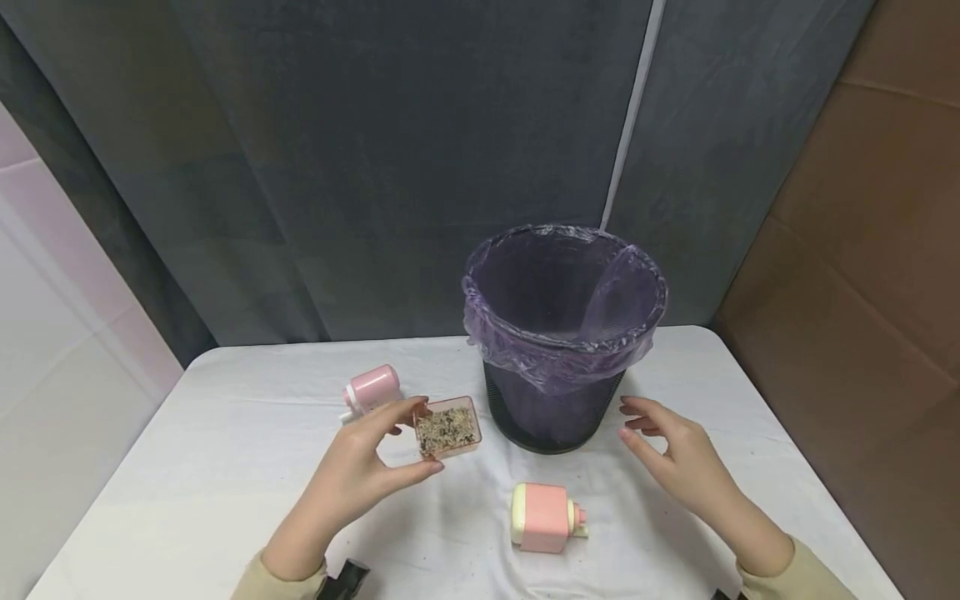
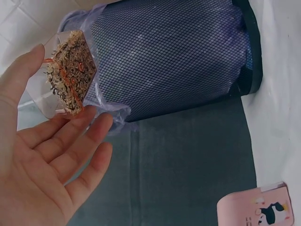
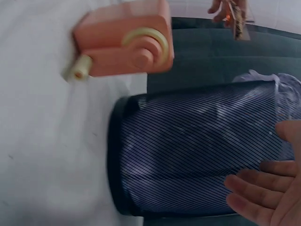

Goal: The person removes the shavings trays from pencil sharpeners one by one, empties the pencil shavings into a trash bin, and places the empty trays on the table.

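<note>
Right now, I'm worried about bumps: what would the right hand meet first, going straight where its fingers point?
Most likely the mesh bin; the right hand points toward its side, though depth is unclear.

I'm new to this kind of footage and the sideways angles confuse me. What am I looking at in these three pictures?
There is no machine here, just a person's two bare hands. The widest picture comes from a camera on the head, looking forward and down. The other two come from cameras on the wrists, so the scene looks turned on its side.

The left hand pinches a small box of brownish bits. The right hand holds nothing. On the white-covered table stands a mesh bin lined with a purple bag. Nearer the person sits a pink-and-yellow gadget; a second pink item lies beyond the left hand.
</note>
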`<action>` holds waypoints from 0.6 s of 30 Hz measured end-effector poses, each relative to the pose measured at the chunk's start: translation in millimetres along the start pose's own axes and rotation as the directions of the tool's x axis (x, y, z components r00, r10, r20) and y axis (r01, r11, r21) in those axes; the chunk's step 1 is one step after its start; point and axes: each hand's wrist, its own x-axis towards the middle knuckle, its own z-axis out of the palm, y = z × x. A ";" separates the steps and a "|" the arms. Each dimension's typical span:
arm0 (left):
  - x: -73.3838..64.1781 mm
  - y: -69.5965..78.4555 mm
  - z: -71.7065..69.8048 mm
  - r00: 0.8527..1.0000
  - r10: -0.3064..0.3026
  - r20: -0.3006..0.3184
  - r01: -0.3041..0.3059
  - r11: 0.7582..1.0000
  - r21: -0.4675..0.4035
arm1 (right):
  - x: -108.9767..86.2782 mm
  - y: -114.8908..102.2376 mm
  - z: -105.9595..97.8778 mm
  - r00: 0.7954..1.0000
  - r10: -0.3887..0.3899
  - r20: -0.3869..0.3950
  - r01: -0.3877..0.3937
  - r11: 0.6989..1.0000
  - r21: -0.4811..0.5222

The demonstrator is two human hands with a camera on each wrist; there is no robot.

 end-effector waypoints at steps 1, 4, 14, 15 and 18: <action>0.7 0.0 -1.1 1.000 0.005 -0.004 -0.005 1.000 0.002 | 2.5 0.2 -3.0 1.000 0.005 -0.013 -0.005 1.000 -0.003; 2.7 -0.1 -4.2 1.000 0.013 -0.015 -0.013 1.000 0.004 | 9.6 0.7 -10.6 0.999 0.021 -0.049 -0.021 1.000 -0.006; 8.8 1.7 -12.8 0.998 -0.006 -0.056 0.006 1.000 0.007 | 28.3 -1.3 -29.7 0.991 0.087 -0.100 -0.085 0.996 0.023; 9.6 2.0 -13.5 0.998 -0.008 -0.060 0.008 1.000 0.001 | 30.1 -1.1 -31.5 0.990 0.091 -0.105 -0.089 0.996 0.028; 12.1 2.6 -15.1 0.998 -0.015 -0.069 0.014 1.000 -0.018 | 36.3 0.7 -38.1 0.987 0.110 -0.114 -0.105 0.993 0.051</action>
